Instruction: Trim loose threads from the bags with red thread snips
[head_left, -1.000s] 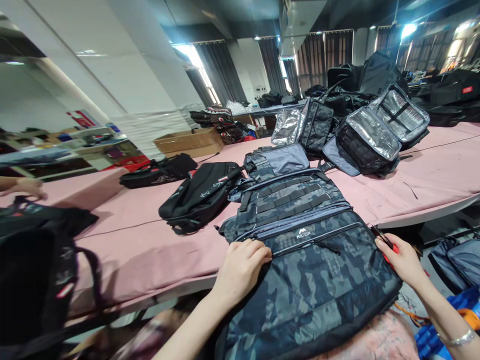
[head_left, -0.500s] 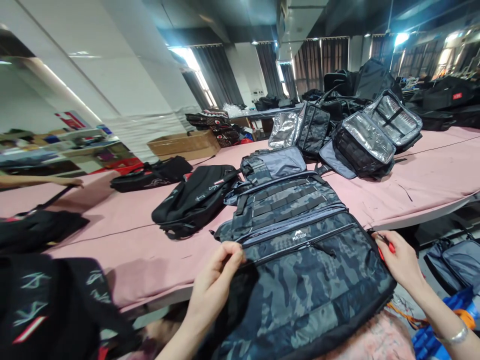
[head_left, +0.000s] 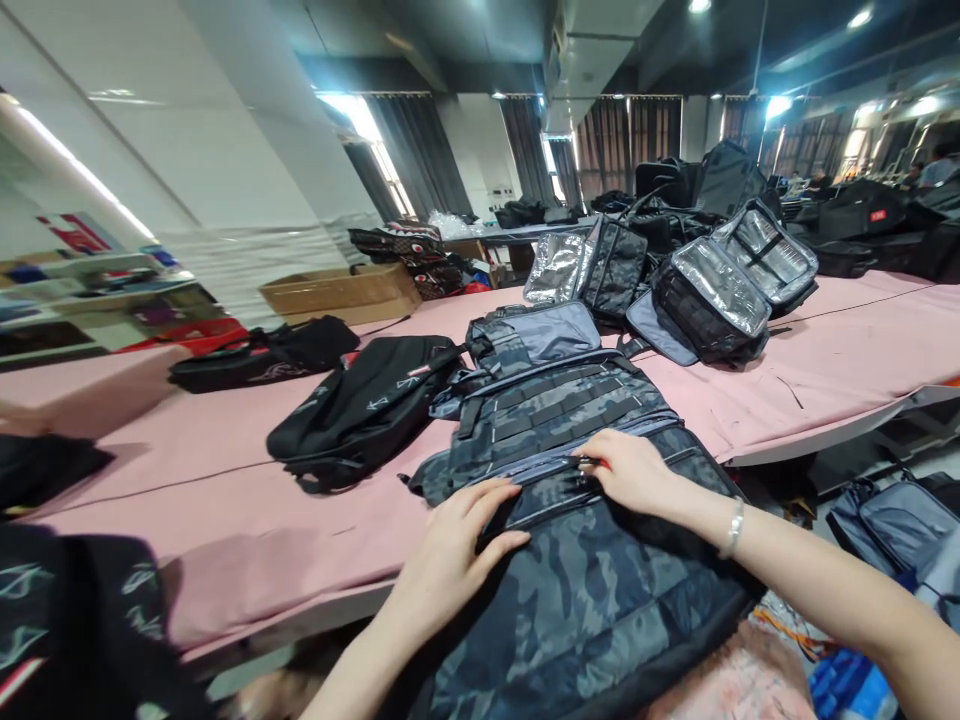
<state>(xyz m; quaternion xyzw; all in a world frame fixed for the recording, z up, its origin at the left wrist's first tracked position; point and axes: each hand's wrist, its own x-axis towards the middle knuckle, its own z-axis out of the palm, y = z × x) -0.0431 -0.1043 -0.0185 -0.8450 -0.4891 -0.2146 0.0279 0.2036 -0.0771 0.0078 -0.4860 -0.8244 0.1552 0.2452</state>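
A grey-black camouflage backpack [head_left: 570, 600] lies opened out in front of me, its lower end at my lap and its upper part on the pink table. My left hand [head_left: 457, 545] rests on the left end of its front zip pocket, thumb and fingers apart. Close by, my right hand [head_left: 634, 475] is closed near the pocket's upper edge. Between its fingers shows part of a small red-handled cutter [head_left: 598, 463], which looks like thread snips. The fingers partly cover it, and its tip is hard to make out.
The pink-covered table [head_left: 300, 540] also bears a black backpack [head_left: 367, 405], a slim black bag [head_left: 262, 355] and a cardboard box [head_left: 341, 295]. Opened bags with silver lining [head_left: 720, 285] stand at the back right. Another black bag [head_left: 67, 610] sits at the lower left.
My right hand has moved left from the backpack's right edge to its front pocket, with the snips. My left hand has spread its fingers onto the pocket. The view shifted slightly.
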